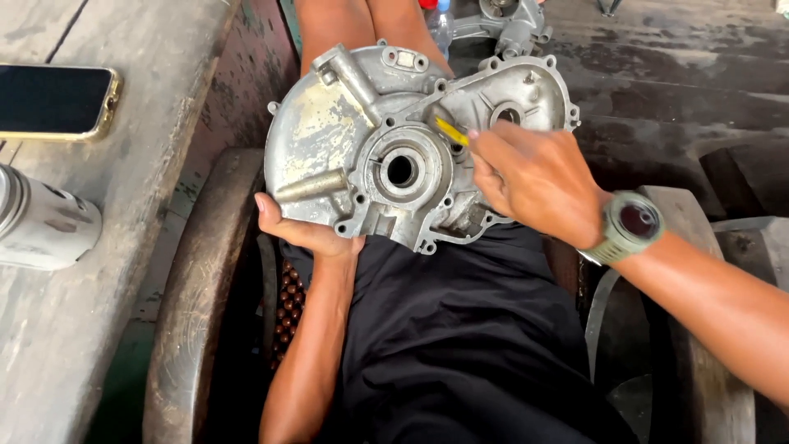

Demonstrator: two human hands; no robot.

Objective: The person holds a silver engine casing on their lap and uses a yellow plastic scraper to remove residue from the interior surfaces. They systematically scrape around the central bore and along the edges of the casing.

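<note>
Propping the grey engine casing (394, 148) on the lap, the left hand (308, 234) cupped its lower edge while the right hand (530, 181) pinched a yellow-handled tool (450, 130); steadier support seemed wise.

You wear black clothing (460, 329) that covers your lap and body. Both your arms are bare, without sleeves. On your right wrist, at about four o'clock in the view, sits an olive-green watch (631, 226) with a round dark face and a thick band.
</note>
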